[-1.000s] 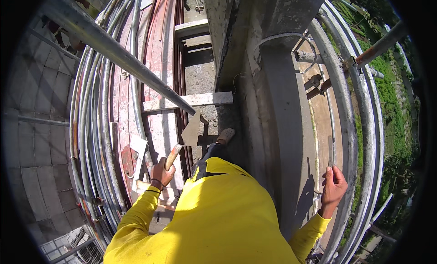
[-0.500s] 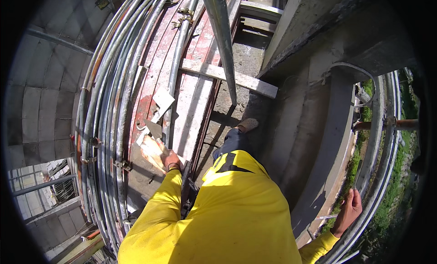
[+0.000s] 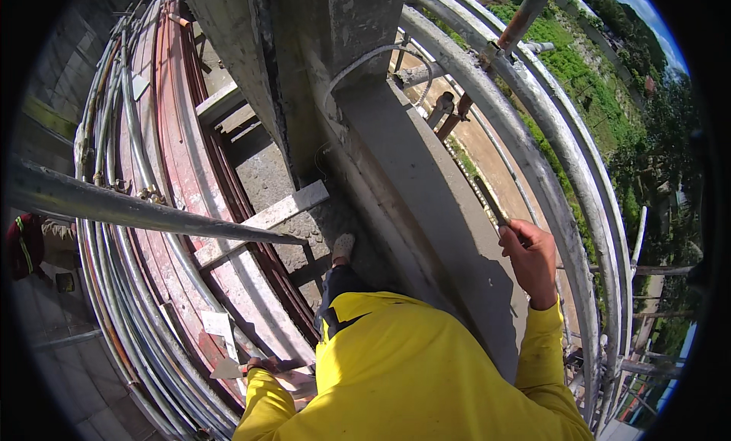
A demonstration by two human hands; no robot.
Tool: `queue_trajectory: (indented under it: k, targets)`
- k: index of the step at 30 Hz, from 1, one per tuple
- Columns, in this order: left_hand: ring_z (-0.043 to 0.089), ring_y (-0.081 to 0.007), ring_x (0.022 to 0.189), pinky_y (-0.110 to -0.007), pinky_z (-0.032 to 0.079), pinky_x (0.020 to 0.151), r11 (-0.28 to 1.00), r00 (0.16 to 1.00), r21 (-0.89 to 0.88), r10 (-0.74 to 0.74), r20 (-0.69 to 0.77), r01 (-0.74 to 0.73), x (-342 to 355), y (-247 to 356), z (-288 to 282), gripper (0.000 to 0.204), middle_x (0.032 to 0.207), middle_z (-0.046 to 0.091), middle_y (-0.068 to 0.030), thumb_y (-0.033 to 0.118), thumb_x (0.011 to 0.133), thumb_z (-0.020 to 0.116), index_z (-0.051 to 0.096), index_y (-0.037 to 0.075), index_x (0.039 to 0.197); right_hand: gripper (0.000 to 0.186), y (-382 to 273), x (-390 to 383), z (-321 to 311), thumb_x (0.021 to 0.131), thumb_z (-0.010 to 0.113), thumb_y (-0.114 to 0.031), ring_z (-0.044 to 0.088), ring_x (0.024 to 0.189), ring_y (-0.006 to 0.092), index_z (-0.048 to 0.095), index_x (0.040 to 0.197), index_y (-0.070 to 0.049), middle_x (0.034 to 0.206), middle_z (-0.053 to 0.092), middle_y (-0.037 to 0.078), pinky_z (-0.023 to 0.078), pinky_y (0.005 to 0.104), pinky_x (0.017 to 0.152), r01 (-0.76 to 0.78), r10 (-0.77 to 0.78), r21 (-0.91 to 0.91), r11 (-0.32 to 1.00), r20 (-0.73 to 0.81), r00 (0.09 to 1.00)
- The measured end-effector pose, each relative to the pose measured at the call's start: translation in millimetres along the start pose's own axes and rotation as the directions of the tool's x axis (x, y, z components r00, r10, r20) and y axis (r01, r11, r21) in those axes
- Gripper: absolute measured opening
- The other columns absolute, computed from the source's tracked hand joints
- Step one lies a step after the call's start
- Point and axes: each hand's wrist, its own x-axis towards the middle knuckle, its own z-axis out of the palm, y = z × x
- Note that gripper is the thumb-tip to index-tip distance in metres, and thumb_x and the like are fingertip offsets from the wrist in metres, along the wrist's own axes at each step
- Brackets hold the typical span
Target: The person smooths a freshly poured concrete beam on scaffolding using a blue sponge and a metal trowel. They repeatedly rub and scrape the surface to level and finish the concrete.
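Trowel (image 3: 226,370), well left of the grey ledge (image 3: 426,182), sits in my closed left grip (image 3: 263,363), and from afar I see my right grip (image 3: 531,257) tightly pinching a thin dark strip (image 3: 489,200) beside the ledge's right edge.

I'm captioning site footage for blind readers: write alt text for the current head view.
A person in a yellow long-sleeved top holds a thin dark flat strip in the right hand near a smooth grey concrete ledge, and a grey-bladed trowel low in the left hand. Silvery metal pipes run along both sides.
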Motion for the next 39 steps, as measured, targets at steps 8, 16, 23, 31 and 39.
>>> queue_trajectory:
  k: [8, 16, 23, 31, 39]
  targets:
    - [0.069, -0.0378, 0.103, -0.047, 0.053, 0.087, 0.998, 0.986, 0.0, -0.067, -0.154, 0.067, -3, 22, 7, 0.062, 0.113, 0.071, -0.0233, 0.04, 0.097, 0.063, 0.054, -0.005, 0.139, 0.014, -56, 4, -2, 0.098, 0.072, -0.007, 0.058, 0.067, 0.0057, 0.072, 0.101, 0.006, 0.077, 0.066, 0.002, 0.048, 0.0235, 0.062, 0.096, -0.096, -0.006, 0.995, -0.126, 0.987]
    - [0.066, -0.0177, 0.085, -0.03, 0.054, 0.075, 0.14, 0.755, -0.891, 0.596, -0.272, -0.431, -126, 143, -80, 0.053, 0.099, 0.069, -0.01, 0.015, 0.1, 0.059, 0.047, -0.004, 0.149, 0.019, -117, 40, 39, 0.102, 0.071, -0.014, 0.068, 0.075, 0.0078, 0.075, 0.11, 0.003, 0.088, 0.073, 0.003, 0.055, 0.0238, 0.068, 0.273, -0.251, 0.364, 0.891, -0.106, 0.962]
    - [0.067, -0.0243, 0.114, -0.036, 0.052, 0.101, -0.582, -0.363, -0.704, 0.81, -0.46, -0.406, -446, 220, -350, 0.072, 0.122, 0.069, -0.0163, 0.023, 0.103, 0.067, 0.033, 0.002, 0.163, 0.026, -167, 82, 184, 0.1, 0.072, -0.019, 0.06, 0.07, 0.0023, 0.074, 0.104, 0.006, 0.077, 0.069, 0.001, 0.047, 0.0237, 0.06, 0.269, -0.268, 0.683, 0.679, -0.111, 0.957]
    - [0.068, -0.0191, 0.096, -0.031, 0.054, 0.086, -0.53, -0.274, -0.501, 0.823, -0.497, -0.684, -435, 266, -332, 0.044, 0.107, 0.071, -0.0141, 0.001, 0.103, 0.053, 0.056, -0.001, 0.147, 0.028, -122, 104, 220, 0.099, 0.072, -0.026, 0.062, 0.07, 0.013, 0.074, 0.1, 0.002, 0.082, 0.068, 0.008, 0.048, 0.031, 0.064, 0.202, -0.166, 0.511, 0.835, -0.116, 0.979]
    - [0.072, -0.0246, 0.103, -0.034, 0.053, 0.093, -0.434, -0.313, -0.507, 0.898, -0.309, -0.745, -408, 298, -316, 0.036, 0.113, 0.075, -0.0215, 0.006, 0.102, 0.059, 0.067, 0.001, 0.137, 0.022, -24, 222, 187, 0.093, 0.067, -0.023, 0.067, 0.095, 0.0343, 0.077, 0.105, -0.007, 0.097, 0.066, 0.014, 0.053, 0.0459, 0.085, 0.311, -0.376, -0.298, 0.903, -0.196, 0.905]
